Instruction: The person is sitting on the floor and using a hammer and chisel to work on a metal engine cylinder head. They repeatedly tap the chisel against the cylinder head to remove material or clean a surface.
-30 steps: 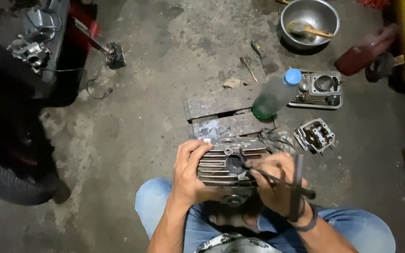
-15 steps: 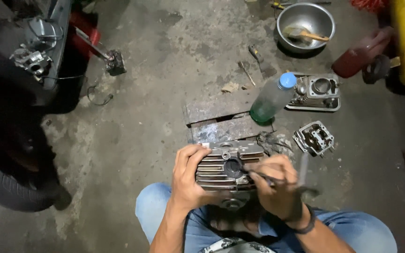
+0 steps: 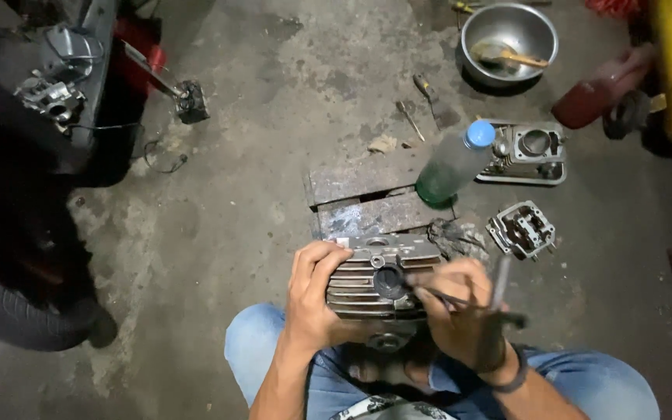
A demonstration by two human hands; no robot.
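dull ribbed metal cylinder block; glossy steel bowl, rough concrete floor

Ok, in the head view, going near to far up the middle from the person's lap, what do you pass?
Finned engine cylinder gripped by the left hand, with the right hand holding a thin tool at its bore → wooden blocks → plastic bottle → small hand tools → metal bowl.

The scene was dim, brightest on the central floor; the left edge fell black, the tool perhaps motion-blurred
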